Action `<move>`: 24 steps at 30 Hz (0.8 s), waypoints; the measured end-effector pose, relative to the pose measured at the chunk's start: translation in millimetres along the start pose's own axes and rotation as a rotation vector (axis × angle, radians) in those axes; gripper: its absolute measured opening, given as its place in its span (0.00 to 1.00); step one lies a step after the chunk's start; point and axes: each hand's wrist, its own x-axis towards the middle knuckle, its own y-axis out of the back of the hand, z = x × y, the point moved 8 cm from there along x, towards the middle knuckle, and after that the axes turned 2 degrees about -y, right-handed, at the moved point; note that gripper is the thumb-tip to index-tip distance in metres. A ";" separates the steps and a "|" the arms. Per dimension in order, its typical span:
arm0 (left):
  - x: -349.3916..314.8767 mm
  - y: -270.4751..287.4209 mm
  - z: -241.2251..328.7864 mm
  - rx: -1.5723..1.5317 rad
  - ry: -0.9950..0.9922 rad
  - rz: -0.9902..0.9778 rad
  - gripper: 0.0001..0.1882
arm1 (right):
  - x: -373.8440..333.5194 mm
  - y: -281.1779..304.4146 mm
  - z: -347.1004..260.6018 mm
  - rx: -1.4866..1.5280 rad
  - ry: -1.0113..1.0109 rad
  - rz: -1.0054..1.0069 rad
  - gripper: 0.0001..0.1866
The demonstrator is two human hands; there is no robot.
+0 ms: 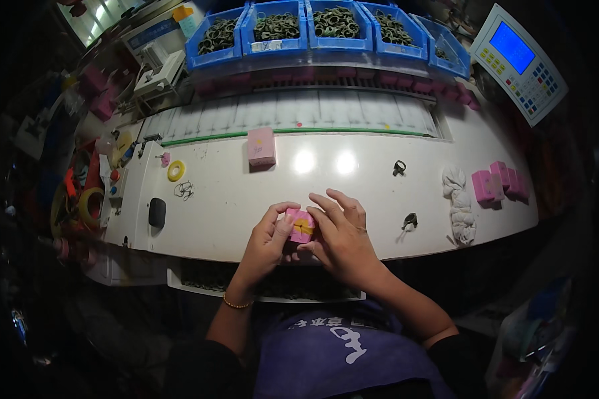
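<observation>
Near the front edge of the white table, a small pink block (302,227) with a yellow patch on its top face sits between my hands. My left hand (267,238) grips its left side, the thumb lying along the block and the fingers curled around it. From the right, my right hand (343,233) touches the block with thumb and fingertips, while a couple of fingers are lifted. The block's underside is hidden. A larger pink block (261,147) stands behind my hands. To the right lie two dark green ring-shaped pieces, one farther back (399,167), one nearer (410,221).
Blue bins (275,30) of green rings line the back shelf above a lit white panel (299,112). A control panel (520,63) stands back right. A white cloth (458,206) and pink blocks (489,187) lie right; a yellow ring (176,171) left. An open drawer (266,292) is below.
</observation>
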 end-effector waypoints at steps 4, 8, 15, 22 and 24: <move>3.4 2.3 -2.0 0.034 -0.061 0.045 0.18 | 4.9 -6.2 4.4 0.106 -0.007 -0.079 0.36; 8.4 -1.0 5.8 -0.019 -0.191 -0.105 0.21 | 3.7 -7.0 3.9 0.117 -0.005 -0.102 0.38; 9.9 -5.6 -4.7 0.067 0.243 -0.455 0.25 | 2.9 12.4 9.6 0.542 -0.045 -0.149 0.50; -9.0 -45.3 -21.3 -0.200 0.223 -0.749 0.39 | -4.4 25.4 11.5 0.924 -0.007 -0.395 0.27; -10.7 -47.2 -24.1 -0.219 0.262 -0.737 0.46 | -6.8 31.8 13.4 0.915 -0.030 -0.282 0.25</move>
